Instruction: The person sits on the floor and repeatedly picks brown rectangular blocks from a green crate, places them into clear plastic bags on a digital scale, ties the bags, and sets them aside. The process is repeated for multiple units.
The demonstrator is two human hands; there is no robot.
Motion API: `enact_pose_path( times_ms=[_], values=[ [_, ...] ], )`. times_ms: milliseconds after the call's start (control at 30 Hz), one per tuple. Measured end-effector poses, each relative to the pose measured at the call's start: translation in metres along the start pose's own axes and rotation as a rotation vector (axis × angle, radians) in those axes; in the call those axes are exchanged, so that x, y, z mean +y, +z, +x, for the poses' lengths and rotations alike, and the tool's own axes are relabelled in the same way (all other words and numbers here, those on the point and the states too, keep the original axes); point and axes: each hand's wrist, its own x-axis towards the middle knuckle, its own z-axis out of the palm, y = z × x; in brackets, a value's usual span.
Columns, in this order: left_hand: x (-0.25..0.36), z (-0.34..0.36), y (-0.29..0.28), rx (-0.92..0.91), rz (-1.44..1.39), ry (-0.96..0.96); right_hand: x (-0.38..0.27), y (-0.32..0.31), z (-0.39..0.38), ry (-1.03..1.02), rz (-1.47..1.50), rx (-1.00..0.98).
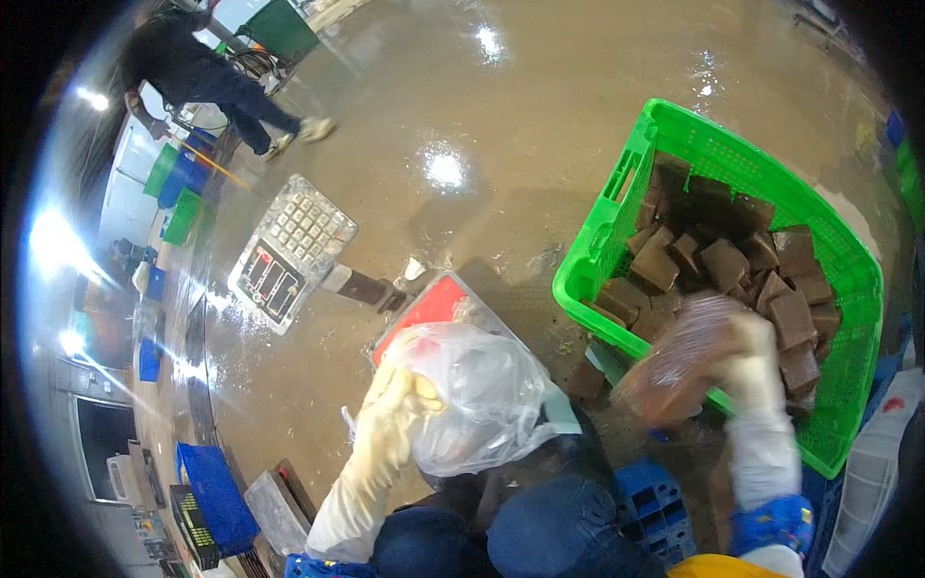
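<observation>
My left hand, in a pale glove, is closed on the rim of a clear plastic bag. The bag hangs in front of my knees, partly over the red platform of a scale. In my right hand, also gloved and smeared by motion, is a brown block, at the near left edge of a green plastic crate. Several brown cut blocks lie heaped inside that crate. Whether anything is in the bag is hard to make out.
The scale's keypad and display head stands left of its platform on a wet brown floor. A blue plastic crate is by my right knee. Blue tubs stand at lower left. Another person holds a long yellow pole at far left.
</observation>
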Motion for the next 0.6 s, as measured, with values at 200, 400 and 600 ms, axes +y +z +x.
enact_pose_path(
  times_ms=[200, 400, 600],
  values=[
    [0.006, -0.005, 0.033, 0.0, -0.05, 0.174, 0.085, 0.243, 0.029, 0.066, -0.197, -0.663],
    [-0.004, -0.024, 0.003, 0.116, -0.057, 0.182, -0.039, 0.031, 0.047, -0.213, -0.715, -0.273],
    [0.021, -0.02, -0.012, -0.08, -0.391, 0.197, 0.155, -0.14, 0.051, 0.789, -1.466, -0.018]
  ],
)
